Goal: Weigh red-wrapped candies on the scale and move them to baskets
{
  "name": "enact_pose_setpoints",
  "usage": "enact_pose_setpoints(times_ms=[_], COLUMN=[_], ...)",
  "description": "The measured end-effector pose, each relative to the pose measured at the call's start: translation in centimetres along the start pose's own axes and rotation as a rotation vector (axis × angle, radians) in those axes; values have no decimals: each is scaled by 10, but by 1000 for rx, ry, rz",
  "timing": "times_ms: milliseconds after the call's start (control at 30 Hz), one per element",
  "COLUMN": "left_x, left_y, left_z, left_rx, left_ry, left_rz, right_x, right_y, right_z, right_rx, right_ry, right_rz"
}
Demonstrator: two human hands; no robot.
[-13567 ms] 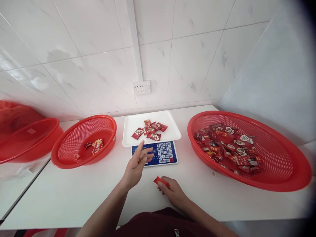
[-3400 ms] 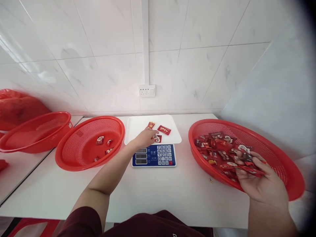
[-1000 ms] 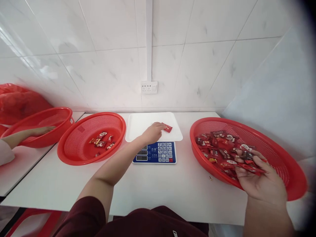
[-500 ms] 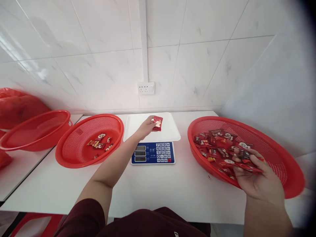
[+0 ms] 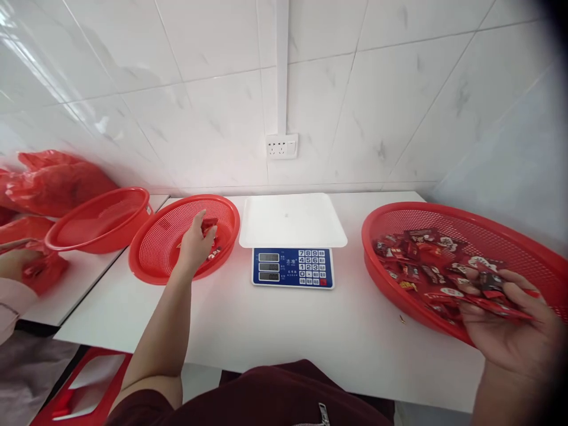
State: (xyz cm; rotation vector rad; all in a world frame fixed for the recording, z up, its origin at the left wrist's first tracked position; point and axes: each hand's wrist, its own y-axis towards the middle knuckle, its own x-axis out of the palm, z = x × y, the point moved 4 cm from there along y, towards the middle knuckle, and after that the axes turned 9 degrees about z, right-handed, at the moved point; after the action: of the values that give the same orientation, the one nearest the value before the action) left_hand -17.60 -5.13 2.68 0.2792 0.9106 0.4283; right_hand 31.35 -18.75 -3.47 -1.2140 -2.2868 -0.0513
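My left hand [image 5: 194,245] reaches over the left red basket [image 5: 153,248], thumb and fingers apart. A small red packet [image 5: 209,225] lies just beyond its fingers, among other wrapped sweets that the hand partly hides. At the right, my right hand [image 5: 517,340] is closed on a few wrapped sweets [image 5: 492,284], one of them dark, above the large red basket [image 5: 375,260]. That basket holds a heap of red and brown sweets [image 5: 421,251]. Between the two baskets stands a digital scale [image 5: 293,267], its white pan [image 5: 293,219] bare.
Another red basket [image 5: 100,222] and red plastic bags [image 5: 62,180] sit on the far left. A co-worker's arm [image 5: 11,266] shows at the left edge. A tiny scrap [image 5: 402,319] lies on the white table [image 5: 275,331]. Behind is a tiled wall with a socket [image 5: 281,146].
My left hand has moved left from above the scale pan to the left basket and let go of the red packet. The right hand still holds its sweets. The view has turned left.
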Motion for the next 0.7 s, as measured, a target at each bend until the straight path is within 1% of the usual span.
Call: enact_pose_setpoints(times_ms=[67,100,167,200,233,267,333,367,400,433,467,533,600,700], left_x=[2,6,15,23,31,41,61,69,76,83,88,98,105,109], left_y=[-2,-6,-19,-28,-38,-51,-80,-94,-107,-117,-125,-134,-134,-126], left_z=[2,7,25,36,48,61,88,101,113,123,131,140,140,130], left_rx=[101,150,210,212,197,172,126,133,161,190,206,162,50,-125], left_ry=[125,117,-32,-159,-303,-447,-692,-775,-832,-871,-907,-984,-1064,-1109], left_rz=[-8,-3,-23,-78,-171,-292,-563,-666,-743,-791,-815,-820,-788,-729], right_x=[2,4,11,18,25,34,55,65,74,81,87,96,100,100], right_y=[-2,-6,-18,-27,-37,-48,-69,-78,-86,-93,-99,-107,-111,-111], right_z=[-2,-4,-10,-12,-13,-12,-2,6,16,27,37,55,68,77], right_rx=[-13,-32,-80,-94,-95,-76,7,66,137,204,274,383,447,483], right_ry=[-15,-20,-20,-14,-6,2,22,34,34,47,59,89,114,121], right_rz=[49,70,76,46,0,-63,-222,-297,-361,-403,-433,-457,-465,-478])
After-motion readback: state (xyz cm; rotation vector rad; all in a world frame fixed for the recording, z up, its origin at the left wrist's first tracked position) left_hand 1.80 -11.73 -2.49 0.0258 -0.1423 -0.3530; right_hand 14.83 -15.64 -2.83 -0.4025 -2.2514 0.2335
